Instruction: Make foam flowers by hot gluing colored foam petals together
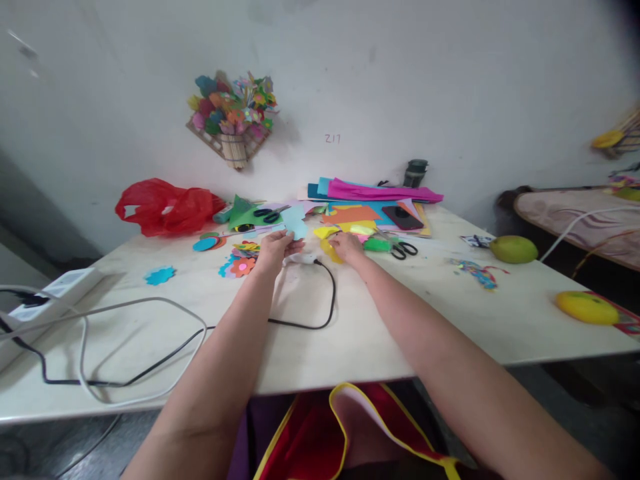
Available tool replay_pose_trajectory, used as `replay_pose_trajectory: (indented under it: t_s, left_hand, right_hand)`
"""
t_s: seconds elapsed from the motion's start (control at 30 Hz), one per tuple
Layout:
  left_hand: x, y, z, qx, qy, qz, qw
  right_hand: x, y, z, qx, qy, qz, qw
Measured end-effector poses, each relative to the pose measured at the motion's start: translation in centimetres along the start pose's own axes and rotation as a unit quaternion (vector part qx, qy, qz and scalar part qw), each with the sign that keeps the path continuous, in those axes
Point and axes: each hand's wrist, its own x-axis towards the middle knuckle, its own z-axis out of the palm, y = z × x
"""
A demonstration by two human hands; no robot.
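Note:
Both hands reach over the middle of the white table. My left hand (281, 248) has its thumb and fingers together at the lower edge of a light blue paper piece (296, 221). To its right, my right hand (346, 247) is closed at a yellow piece (326, 233); whether it grips it is too small to tell. A white adapter (301, 258) with a black cable lies just below and between the hands. Flower cutouts (243, 266) are left of my left hand. Black-handled scissors (404, 249) and a green piece (377, 245) are right of my right hand.
A red plastic bag (167, 208), a second pair of scissors (270, 215), a phone (403, 217) and folded sheets (380, 191) lie toward the wall. A power strip (60, 293) and looping cables (150, 300) occupy the left. Mango-like fruits (514, 249) sit at right.

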Motion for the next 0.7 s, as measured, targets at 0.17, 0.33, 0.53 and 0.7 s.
replay_pose_trajectory:
  t_s: [0.17,0.33,0.53,0.7]
  left_hand:
    - [0.2,0.0,0.0,0.004,0.010,0.009,1.000]
    - [0.2,0.2,0.2,-0.003,0.020,0.015,1.000]
    - [0.2,0.7,-0.2,0.002,0.014,0.020,1.000]
    - [0.1,1.3,-0.8,0.007,0.012,0.017,1.000]
  right_hand:
    - [-0.1,0.0,-0.2,0.047,0.032,0.008,0.998]
    - [0.1,0.4,0.1,0.089,0.045,0.012,0.995]
    - [0.3,0.5,0.1,0.061,0.087,0.001,0.994]
    - [-0.3,-0.8,-0.7,0.040,0.114,-0.031,0.992]
